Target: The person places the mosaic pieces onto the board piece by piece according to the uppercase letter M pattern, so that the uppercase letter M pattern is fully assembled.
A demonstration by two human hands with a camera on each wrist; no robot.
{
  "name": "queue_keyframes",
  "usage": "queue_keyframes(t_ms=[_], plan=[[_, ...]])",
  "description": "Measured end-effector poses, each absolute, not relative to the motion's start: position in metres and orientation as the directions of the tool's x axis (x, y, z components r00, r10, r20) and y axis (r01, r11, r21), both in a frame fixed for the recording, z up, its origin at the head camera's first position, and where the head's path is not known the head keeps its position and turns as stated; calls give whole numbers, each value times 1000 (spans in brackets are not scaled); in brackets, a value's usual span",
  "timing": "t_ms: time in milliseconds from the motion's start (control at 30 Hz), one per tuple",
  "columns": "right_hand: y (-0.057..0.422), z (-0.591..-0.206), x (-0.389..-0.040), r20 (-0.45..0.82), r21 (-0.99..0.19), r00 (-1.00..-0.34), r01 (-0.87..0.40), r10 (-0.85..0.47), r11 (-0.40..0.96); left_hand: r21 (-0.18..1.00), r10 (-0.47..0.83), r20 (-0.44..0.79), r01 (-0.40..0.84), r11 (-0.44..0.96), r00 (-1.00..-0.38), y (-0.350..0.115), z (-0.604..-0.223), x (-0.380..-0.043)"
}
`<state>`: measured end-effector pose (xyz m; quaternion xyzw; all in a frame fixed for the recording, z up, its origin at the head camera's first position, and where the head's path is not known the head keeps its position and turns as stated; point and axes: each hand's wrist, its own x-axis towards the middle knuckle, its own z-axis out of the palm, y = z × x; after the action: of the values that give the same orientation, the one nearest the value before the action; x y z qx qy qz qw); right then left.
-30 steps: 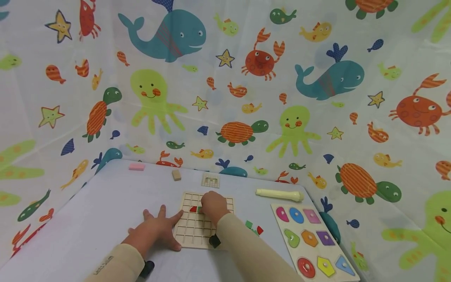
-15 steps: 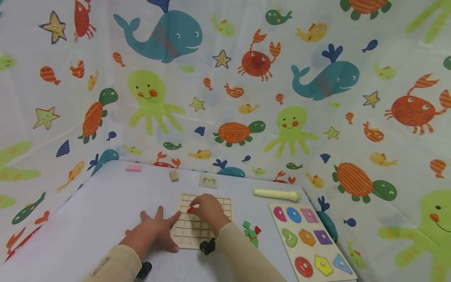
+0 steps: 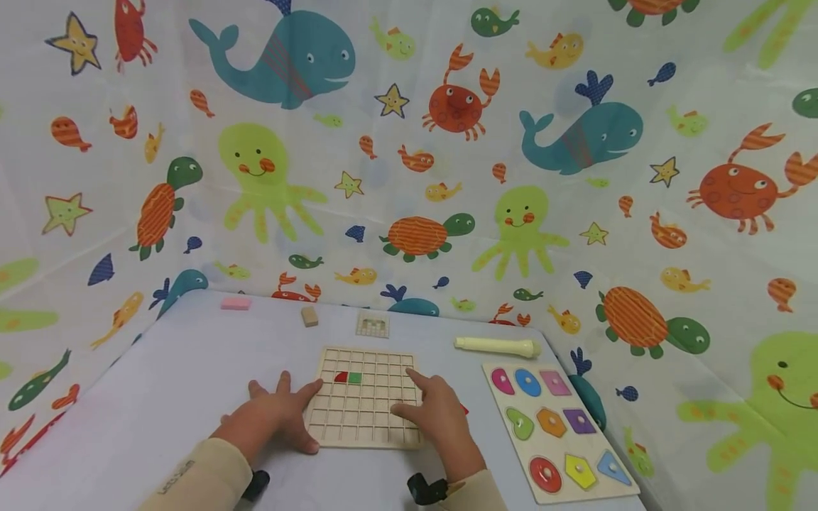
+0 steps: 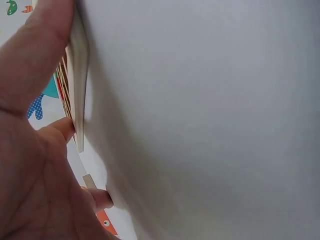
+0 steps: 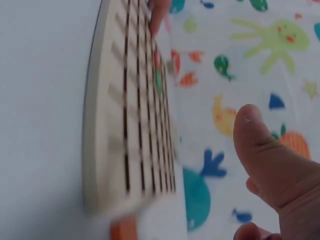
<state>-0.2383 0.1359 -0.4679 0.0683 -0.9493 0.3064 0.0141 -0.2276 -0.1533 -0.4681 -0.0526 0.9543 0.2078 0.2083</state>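
Grid board (image 3: 367, 415) lies well in from far edge of worktop (image 3: 185, 355); likely light, stiff, apt to slide: hold by rim. Left hand (image 3: 275, 415) splayed against left edge; right hand (image 3: 439, 411) spread, empty, at right.

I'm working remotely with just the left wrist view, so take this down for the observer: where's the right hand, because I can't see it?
Observer: In the head view, the right hand is at the right edge of the grid board, thumb and index finger spread apart.

Operator: I only catch thin streaks of red and green. How do those pieces lie?

Observer: A red piece and a green square lie side by side in the grid, red on the left in the head view.

Operator: What's the big thing farther right?

Observer: A nine-shape puzzle board.
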Motion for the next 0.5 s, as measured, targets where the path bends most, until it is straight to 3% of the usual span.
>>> queue_keyframes(t_ms=[233, 500], plan=[[212, -481, -249, 6, -449, -1000, 13, 18, 893, 351, -6, -417, -168, 921, -909, -154, -471, -232], [229, -480, -246, -99, -312, -984, -109, -146, 944, 354, -4, -432, -174, 919, -902, -155, -471, -233]])
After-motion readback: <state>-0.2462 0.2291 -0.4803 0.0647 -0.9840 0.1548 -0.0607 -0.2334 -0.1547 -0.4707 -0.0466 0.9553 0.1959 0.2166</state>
